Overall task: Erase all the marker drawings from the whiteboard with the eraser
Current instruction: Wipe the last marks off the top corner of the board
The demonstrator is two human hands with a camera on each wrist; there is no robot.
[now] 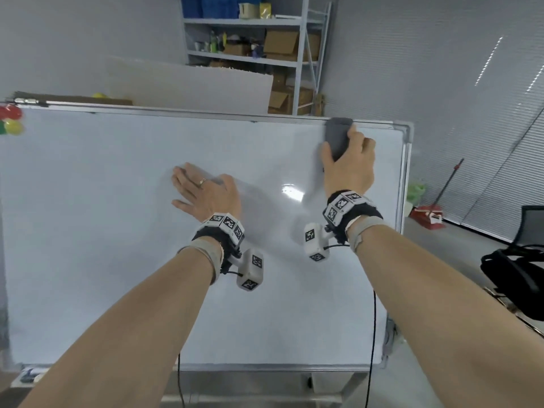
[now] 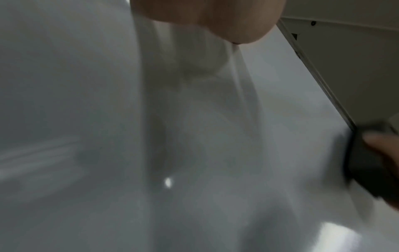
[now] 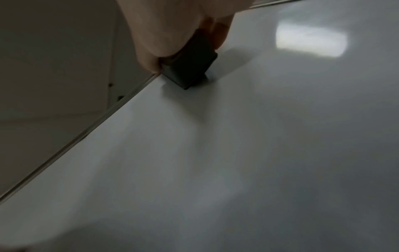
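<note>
A large whiteboard (image 1: 117, 231) in a silver frame fills the head view; I see no marker lines on its surface. My right hand (image 1: 350, 160) grips a dark grey eraser (image 1: 337, 136) and holds it flat against the board at the upper right, touching the top frame. In the right wrist view the eraser (image 3: 190, 64) sits against the frame edge under my right hand (image 3: 168, 34). My left hand (image 1: 200, 189) lies flat on the board near its middle, fingers spread, holding nothing. The left wrist view shows my left hand (image 2: 207, 18) on the board and the eraser (image 2: 367, 163) far right.
Coloured round magnets (image 1: 11, 122) cling to the board's upper left corner. Markers lie on the tray (image 1: 29, 375) at the lower left. A shelf with cardboard boxes (image 1: 259, 39) stands behind. A red broom and dustpan (image 1: 432, 213) and a black bag (image 1: 515, 278) are at the right.
</note>
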